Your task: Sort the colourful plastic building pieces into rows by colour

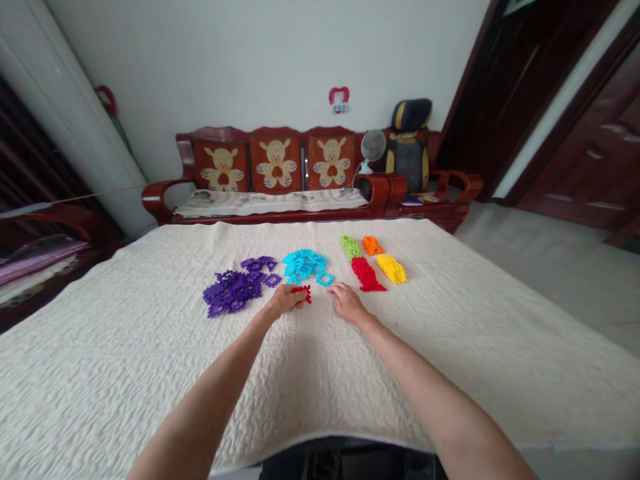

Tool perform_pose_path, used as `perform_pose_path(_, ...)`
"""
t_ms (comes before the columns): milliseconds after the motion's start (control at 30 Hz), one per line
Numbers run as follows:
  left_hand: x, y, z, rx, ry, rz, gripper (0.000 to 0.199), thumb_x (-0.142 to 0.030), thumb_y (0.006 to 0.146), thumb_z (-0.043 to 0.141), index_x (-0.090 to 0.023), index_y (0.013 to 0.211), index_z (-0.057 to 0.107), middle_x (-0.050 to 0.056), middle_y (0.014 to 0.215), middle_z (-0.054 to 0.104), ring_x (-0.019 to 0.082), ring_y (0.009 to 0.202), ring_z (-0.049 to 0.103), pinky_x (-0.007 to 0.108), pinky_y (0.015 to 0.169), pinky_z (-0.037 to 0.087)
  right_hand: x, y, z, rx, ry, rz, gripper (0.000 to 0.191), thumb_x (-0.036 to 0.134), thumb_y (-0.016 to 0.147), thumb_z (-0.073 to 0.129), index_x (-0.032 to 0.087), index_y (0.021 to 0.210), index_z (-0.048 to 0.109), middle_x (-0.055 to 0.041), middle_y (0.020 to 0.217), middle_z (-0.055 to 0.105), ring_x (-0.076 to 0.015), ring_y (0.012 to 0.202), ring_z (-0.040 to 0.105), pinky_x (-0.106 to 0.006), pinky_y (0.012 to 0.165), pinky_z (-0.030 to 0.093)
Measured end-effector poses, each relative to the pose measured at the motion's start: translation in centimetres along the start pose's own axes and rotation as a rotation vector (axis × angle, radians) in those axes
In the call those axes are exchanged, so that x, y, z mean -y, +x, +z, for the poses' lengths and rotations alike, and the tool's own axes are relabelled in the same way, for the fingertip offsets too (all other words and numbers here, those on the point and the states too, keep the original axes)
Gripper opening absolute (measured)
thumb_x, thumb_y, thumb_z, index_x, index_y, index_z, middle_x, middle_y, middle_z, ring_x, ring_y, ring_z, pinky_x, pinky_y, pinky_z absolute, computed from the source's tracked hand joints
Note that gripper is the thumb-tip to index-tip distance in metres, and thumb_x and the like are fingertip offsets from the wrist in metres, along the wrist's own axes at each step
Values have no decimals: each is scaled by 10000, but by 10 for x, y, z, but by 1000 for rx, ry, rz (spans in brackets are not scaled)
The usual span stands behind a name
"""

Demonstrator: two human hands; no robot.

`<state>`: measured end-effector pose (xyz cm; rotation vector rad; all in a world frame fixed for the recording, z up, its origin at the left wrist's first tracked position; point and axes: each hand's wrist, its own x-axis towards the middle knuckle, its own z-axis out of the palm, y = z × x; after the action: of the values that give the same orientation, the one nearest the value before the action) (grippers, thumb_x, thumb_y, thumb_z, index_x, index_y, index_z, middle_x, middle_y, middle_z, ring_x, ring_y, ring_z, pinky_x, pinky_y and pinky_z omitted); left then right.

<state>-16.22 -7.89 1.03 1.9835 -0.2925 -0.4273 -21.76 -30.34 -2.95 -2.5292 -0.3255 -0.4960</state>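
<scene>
Fingers of my left hand (285, 299) are pinching a small red toothed plastic piece (307, 293), and I've got it just above or on the quilted cream cover (145, 300), can't call which, between the two hands. Over on my right hand (349, 304), the fingers are loosely bent and a little spread, nothing in them that I can see, the tips pointing in towards that red piece. Just beyond those tips lies a single cyan frame piece (320, 277), hollow in the middle, at the near edge of a heaped cyan pile (303, 263). Out left, big purple pile (233, 291), with one loose purple frame piece (267, 280) at its right side, close to the cyan. And look right: four tidier groups! Lime green stack (351, 247) at the back, red stack (365, 274) right in front of it, orange stack (372, 246) beside the green, yellow stack (393, 269) beside the red. Past the cover's far edge sits a dark red wooden sofa (380, 191) with three bear cushions (277, 164) along its back, small fan (373, 147) at its right end.
</scene>
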Motion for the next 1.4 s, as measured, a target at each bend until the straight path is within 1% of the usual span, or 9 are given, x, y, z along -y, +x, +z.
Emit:
perform_pose_path(167, 16, -3, 12, -66, -15, 175, 266, -398, 728, 636, -143, 776, 696, -41, 558, 580, 92, 543, 506, 221, 566, 388, 26, -8, 11, -42, 23, 46, 332, 137, 826, 537, 163, 1148, 611, -112, 1140, 686, -218, 1090, 615, -354, 1004, 439)
perform_pose_path(333, 24, 0, 11, -57, 52, 222, 255, -378, 732, 598, -161, 812, 706, -32, 593, 602, 123, 595, 550, 242, 608, 429, 51, -2, 27, -88, 89, 94, 307, 235, 869, 559, 197, 1170, 603, -90, 1137, 706, -219, 1064, 637, -357, 976, 458)
perform_pose_path(467, 29, 1, 13, -66, 48, 258, 311, -418, 717, 613, -166, 872, 710, -19, 632, 621, 136, 631, 573, 251, 634, 454, 59, 2, 32, -96, 122, 170, 191, 216, 885, 524, 208, 1038, 638, -63, 1022, 732, -205, 955, 662, -320, 908, 481)
perform_pose_path(567, 32, 0, 15, -71, -36, 281, 466, -470, 691, 636, -164, 1040, 679, -14, 696, 644, 127, 630, 575, 246, 626, 458, 61, 2, 31, -102, 122, 258, 184, 225, 906, 487, 203, 1022, 628, -66, 1009, 726, -207, 930, 657, -307, 875, 483)
perform_pose_path(767, 33, -4, 18, -118, -121, 266, 647, -591, 647, 617, -143, 1113, 631, -6, 704, 616, 123, 611, 571, 250, 601, 450, 46, -15, 3, -208, 172, 328, 210, 223, 906, 442, 203, 1020, 618, -58, 973, 710, -190, 891, 640, -283, 820, 491)
perform_pose_path(933, 36, -2, 19, -140, -110, 278, 580, -555, 657, 601, -138, 1058, 650, -10, 662, 607, 125, 601, 576, 253, 615, 464, 22, -50, -37, -307, -71, 226, 221, 192, 888, 459, 181, 1000, 650, -104, 977, 684, -208, 929, 617, -318, 888, 465)
perform_pose_path(1133, 39, 0, 20, -177, -101, 257, 538, -521, 660, 587, -138, 1031, 662, -5, 666, 619, 129, 594, 590, 258, 626, 480, 21, -71, -57, -72, 141, 217, 206, 284, 904, 506, 210, 1017, 663, -24, 869, 720, -161, 785, 652, -263, 749, 490)
perform_pose_path(1267, 38, -1, 20, -178, -90, 261, 491, -437, 704, 564, -121, 1068, 660, 6, 688, 635, 134, 607, 603, 254, 626, 485, 17, -62, -61, -69, 100, 156, 227, 199, 873, 506, 201, 1035, 664, -59, 1013, 719, -181, 949, 652, -308, 877, 488)
perform_pose_path(1400, 30, -2, 8, -265, 142, 223, 393, -322, 782, 504, -141, 1074, 695, 29, 706, 674, 162, 679, 636, 264, 691, 497, 12, -45, -60, 109, -16, -45, 452, 43, 738, 531, 165, 1162, 630, -113, 1232, 645, -207, 1154, 580, -346, 1011, 435)
